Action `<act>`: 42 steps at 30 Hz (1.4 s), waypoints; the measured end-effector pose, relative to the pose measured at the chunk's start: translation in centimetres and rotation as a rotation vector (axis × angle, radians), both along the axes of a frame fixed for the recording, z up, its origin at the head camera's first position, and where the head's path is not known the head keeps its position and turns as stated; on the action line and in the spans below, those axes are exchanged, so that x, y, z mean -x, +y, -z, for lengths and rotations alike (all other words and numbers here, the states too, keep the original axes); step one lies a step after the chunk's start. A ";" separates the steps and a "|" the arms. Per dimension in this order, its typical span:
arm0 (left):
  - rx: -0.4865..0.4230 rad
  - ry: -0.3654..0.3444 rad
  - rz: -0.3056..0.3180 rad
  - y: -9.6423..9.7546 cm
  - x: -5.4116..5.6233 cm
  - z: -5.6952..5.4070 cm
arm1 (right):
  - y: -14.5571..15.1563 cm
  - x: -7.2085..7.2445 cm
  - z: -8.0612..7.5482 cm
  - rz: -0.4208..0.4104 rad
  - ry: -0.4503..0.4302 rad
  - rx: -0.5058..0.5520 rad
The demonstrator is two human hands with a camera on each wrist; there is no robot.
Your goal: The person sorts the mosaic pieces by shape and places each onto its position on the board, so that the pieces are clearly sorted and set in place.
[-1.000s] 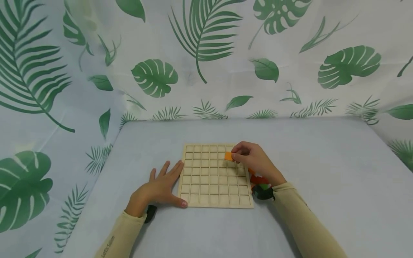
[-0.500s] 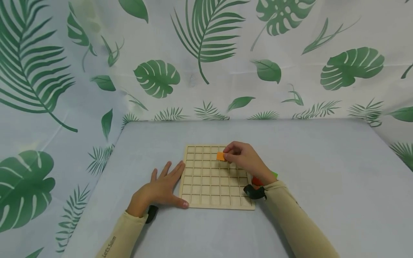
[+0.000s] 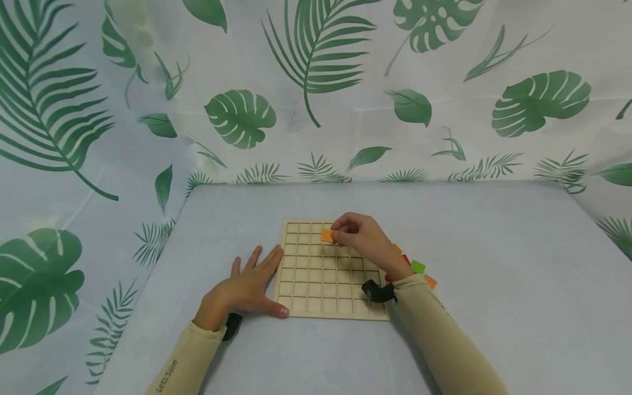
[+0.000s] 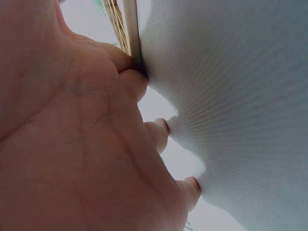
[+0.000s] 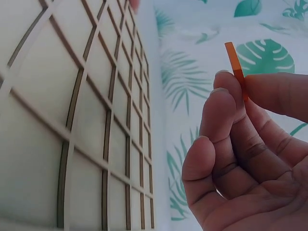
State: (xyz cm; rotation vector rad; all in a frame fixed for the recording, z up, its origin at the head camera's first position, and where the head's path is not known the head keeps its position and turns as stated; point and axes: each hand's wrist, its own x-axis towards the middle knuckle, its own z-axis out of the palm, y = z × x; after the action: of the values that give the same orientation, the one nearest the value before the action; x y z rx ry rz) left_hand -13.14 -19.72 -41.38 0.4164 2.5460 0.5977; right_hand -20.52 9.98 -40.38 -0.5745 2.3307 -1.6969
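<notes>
Orange tile is shifting left since earlier, right hand pinching it above far rows of the board, spread left hand touching its left edge, seemingly mid-placement, next needing aligning and lowering.

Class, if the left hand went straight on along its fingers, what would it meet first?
The left hand would probably meet the wooden grid board; its nearest fingertips appear to touch the edge.

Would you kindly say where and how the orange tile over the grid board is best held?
Probably pinch the orange tile across its broad faces near its right edge in the head view, coming from the right: it is thin, and the right grip holds it so, leaving its left part exposed over the wooden grid board.
</notes>
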 end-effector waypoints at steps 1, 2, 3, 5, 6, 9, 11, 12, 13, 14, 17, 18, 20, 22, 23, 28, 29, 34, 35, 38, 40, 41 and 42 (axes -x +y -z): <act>0.003 0.001 0.000 0.0 0.0 0.0 | -0.1 0.0 0.0 -0.001 0.002 0.001; 0.009 0.002 0.001 0.0 0.0 0.0 | -0.3 0.0 0.0 -0.002 0.004 0.000; 0.013 0.004 0.001 0.1 0.1 0.0 | -0.5 0.0 0.0 -0.003 0.006 -0.003; 0.020 0.007 0.001 0.1 0.1 0.1 | -0.9 0.1 0.0 0.000 0.013 -0.015; 0.025 0.006 0.002 0.1 0.1 0.1 | -1.1 0.1 0.0 -0.001 0.016 -0.020; 0.022 0.006 0.003 0.0 0.2 0.2 | -1.6 0.1 0.0 -0.010 0.014 -0.026; 0.023 0.005 0.007 -0.1 0.2 0.3 | -1.9 0.1 0.0 -0.021 0.018 -0.020; 0.025 0.004 0.008 -0.1 0.2 0.4 | -2.1 0.1 0.0 -0.027 0.018 -0.015; 0.024 0.006 0.010 -0.2 0.2 0.4 | -2.2 0.2 0.0 -0.029 0.023 -0.013; 0.027 0.006 0.011 -0.2 0.2 0.5 | -2.4 0.2 0.0 -0.032 0.027 -0.008; 0.026 0.009 0.013 -0.2 0.2 0.6 | -2.8 0.3 -0.1 -0.031 0.032 0.003; 0.027 0.009 0.012 -0.2 0.2 0.7 | -3.0 0.3 -0.1 -0.030 0.031 0.004; 0.029 0.010 0.014 -0.2 0.2 0.7 | -3.4 0.3 -0.2 -0.032 0.035 0.001; 0.033 0.011 0.016 -0.2 0.2 0.7 | -3.8 0.4 -0.2 -0.039 0.038 -0.004; 0.033 0.012 0.016 -0.2 0.2 0.7 | -3.9 0.4 -0.2 -0.044 0.039 -0.005; 0.033 0.014 0.022 -0.3 0.3 0.6 | -4.8 0.6 -0.3 -0.053 0.030 -0.001; 0.034 0.015 0.024 -0.3 0.3 0.6 | -5.0 0.7 -0.2 -0.053 0.030 0.000; 0.047 0.013 0.027 -0.2 0.3 0.6 | -5.9 1.0 -0.1 -0.063 0.029 0.000; 0.050 0.014 0.026 -0.2 0.3 0.6 | -6.0 1.0 0.0 -0.064 0.027 0.000; 0.054 0.015 0.024 -0.1 0.4 0.6 | -6.5 1.2 0.1 -0.066 0.024 -0.016; 0.056 0.018 0.024 -0.1 0.5 0.7 | -6.7 1.3 0.2 -0.065 0.024 -0.031; 0.057 0.021 0.025 -0.1 0.5 0.7 | -6.9 1.4 0.3 -0.066 0.024 -0.036; 0.056 0.021 0.025 -0.2 0.5 0.7 | -7.0 1.5 0.4 -0.068 0.024 -0.043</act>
State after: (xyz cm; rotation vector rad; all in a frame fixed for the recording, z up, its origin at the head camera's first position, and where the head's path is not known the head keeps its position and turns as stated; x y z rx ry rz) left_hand -13.65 -19.88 -42.03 0.4361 2.5677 0.5136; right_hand -22.04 3.00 -40.77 -0.6620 2.3300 -1.6153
